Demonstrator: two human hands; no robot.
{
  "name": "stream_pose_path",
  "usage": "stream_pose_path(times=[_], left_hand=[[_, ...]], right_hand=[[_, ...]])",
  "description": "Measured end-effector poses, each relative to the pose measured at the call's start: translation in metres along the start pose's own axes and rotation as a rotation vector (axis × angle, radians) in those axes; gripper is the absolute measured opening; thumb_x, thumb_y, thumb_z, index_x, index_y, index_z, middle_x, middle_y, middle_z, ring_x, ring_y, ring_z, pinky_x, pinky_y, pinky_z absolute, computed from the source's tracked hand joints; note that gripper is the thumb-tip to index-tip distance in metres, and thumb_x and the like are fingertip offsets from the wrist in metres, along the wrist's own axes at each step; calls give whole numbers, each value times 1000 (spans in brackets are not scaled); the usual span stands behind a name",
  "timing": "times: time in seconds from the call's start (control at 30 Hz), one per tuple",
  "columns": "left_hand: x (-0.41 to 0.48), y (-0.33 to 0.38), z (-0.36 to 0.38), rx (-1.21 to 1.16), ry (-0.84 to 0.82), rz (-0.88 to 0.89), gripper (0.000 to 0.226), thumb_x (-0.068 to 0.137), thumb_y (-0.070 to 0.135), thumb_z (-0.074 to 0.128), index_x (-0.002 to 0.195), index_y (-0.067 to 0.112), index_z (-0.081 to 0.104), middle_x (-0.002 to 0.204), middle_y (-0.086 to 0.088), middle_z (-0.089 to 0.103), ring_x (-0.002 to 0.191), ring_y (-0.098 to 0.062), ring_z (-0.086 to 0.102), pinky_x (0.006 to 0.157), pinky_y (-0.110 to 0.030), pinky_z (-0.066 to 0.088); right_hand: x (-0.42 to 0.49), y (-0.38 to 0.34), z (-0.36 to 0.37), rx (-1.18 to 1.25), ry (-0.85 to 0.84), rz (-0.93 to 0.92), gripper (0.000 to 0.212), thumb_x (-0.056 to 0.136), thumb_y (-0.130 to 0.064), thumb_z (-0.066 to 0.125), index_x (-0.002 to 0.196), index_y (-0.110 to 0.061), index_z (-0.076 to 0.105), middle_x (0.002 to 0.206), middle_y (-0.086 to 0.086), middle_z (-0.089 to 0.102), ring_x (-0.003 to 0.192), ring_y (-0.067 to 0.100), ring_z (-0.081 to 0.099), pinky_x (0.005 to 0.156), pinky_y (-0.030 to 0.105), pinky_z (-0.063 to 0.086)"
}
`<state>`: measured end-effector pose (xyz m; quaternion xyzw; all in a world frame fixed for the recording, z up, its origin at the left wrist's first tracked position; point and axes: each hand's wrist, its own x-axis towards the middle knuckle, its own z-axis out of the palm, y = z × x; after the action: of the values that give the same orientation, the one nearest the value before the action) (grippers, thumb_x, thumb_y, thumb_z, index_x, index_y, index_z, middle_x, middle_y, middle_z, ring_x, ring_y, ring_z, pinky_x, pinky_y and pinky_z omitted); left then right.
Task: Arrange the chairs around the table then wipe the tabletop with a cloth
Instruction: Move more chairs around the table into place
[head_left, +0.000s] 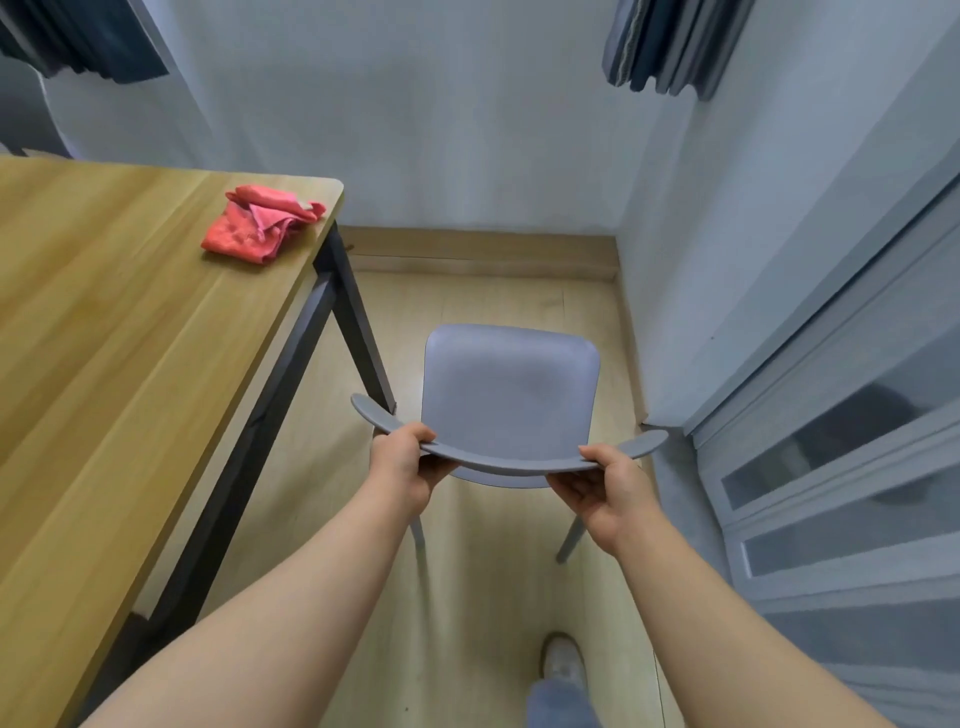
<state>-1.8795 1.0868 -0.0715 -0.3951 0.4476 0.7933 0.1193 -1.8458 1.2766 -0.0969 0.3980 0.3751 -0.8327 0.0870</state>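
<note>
— Grey chair (511, 395); placed yet?
— No; fingers (415, 432) of left hand (402, 467) and right hand (605, 488) curl round its backrest (509, 464); table (130, 312) lies left of them; red cloth (260, 223) sits beyond, up-left, untouched; wiping remains, I judge.

The chair (511, 395), held in the left grip (404, 464) and right grip (608, 491), looks like moulded grey-blue plastic, smooth and matt, with a faint sheen on the seat just beyond both grips. Left of the left grip, the counter (104, 322) has a smooth wood-grain top with a soft gloss, on dark matt metal legs (358, 322). Well beyond that grip lies a red cloth (254, 228), soft and nappy. Below the grips the floor (483, 597) is pale, smooth wood-look board. Right of the right grip, glossy glass panes (831, 447) sit in matt grey frames.
</note>
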Motion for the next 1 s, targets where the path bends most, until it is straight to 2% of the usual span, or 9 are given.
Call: stream_pose_path(times=[0.17, 0.3, 0.37, 0.43, 0.53, 0.6, 0.67, 0.8, 1.0], left_hand=[[33, 24, 59, -59, 67, 44, 19, 89, -11, 37, 86, 7, 40, 87, -14, 50, 78, -32, 57, 87, -55, 49], [55, 42, 99, -100, 113, 70, 19, 90, -12, 36, 102, 2, 40, 84, -13, 47, 71, -28, 53, 74, -49, 52], [71, 53, 121, -98, 126, 76, 17, 90, -12, 36, 93, 4, 41, 82, -13, 47, 70, -27, 53, 69, -46, 52], [83, 62, 135, -112, 131, 83, 20, 89, -12, 36, 84, 6, 40, 83, -12, 47, 70, -28, 53, 74, -49, 52], [111, 81, 152, -139, 144, 83, 19, 89, -12, 36, 82, 5, 40, 81, -11, 48, 69, -28, 53, 88, -53, 49], [127, 91, 158, -142, 141, 78, 17, 89, -12, 37, 83, 4, 40, 81, -12, 48, 70, -29, 55, 88, -55, 49], [148, 105, 164, -145, 137, 85, 14, 88, -12, 38, 91, 2, 41, 82, -12, 49, 71, -31, 56, 80, -54, 53], [197, 147, 174, -165, 130, 77, 27, 83, -13, 37, 106, 2, 40, 85, -15, 52, 72, -32, 59, 58, -42, 57], [232, 185, 195, -196, 151, 84, 38, 80, -16, 36, 114, -2, 44, 94, -17, 54, 83, -38, 60, 71, -48, 56]], right_hand=[[57, -56, 30, -38, -47, 39, 23, 88, 1, 49, 110, -8, 48, 93, 17, 61, 77, 29, 62, 66, 39, 54], [94, -91, 53, -87, -71, 52, 30, 88, 2, 48, 116, -9, 48, 103, 19, 58, 77, 29, 62, 59, 35, 55], [117, -113, 66, -110, -90, 61, 28, 88, 1, 48, 114, -8, 48, 103, 19, 58, 76, 28, 62, 61, 36, 55], [133, -127, 77, -120, -92, 59, 25, 89, 1, 48, 112, -9, 47, 103, 18, 57, 76, 27, 61, 66, 38, 54], [159, -144, 101, -152, -99, 69, 23, 89, 1, 49, 110, -8, 47, 99, 18, 57, 77, 28, 61, 68, 39, 54], [174, -153, 114, -162, -87, 81, 20, 89, 0, 49, 107, -7, 47, 93, 17, 58, 76, 28, 61, 69, 39, 54], [188, -163, 133, -179, -85, 82, 15, 89, 0, 49, 103, -6, 49, 90, 16, 58, 77, 29, 60, 71, 40, 53], [223, -179, 184, -225, -80, 106, 7, 89, 0, 47, 86, -3, 52, 87, 16, 61, 77, 30, 60, 74, 41, 53], [263, -198, 227, -249, -105, 122, 7, 89, 0, 47, 89, -3, 53, 91, 16, 62, 79, 29, 61, 68, 38, 51]])
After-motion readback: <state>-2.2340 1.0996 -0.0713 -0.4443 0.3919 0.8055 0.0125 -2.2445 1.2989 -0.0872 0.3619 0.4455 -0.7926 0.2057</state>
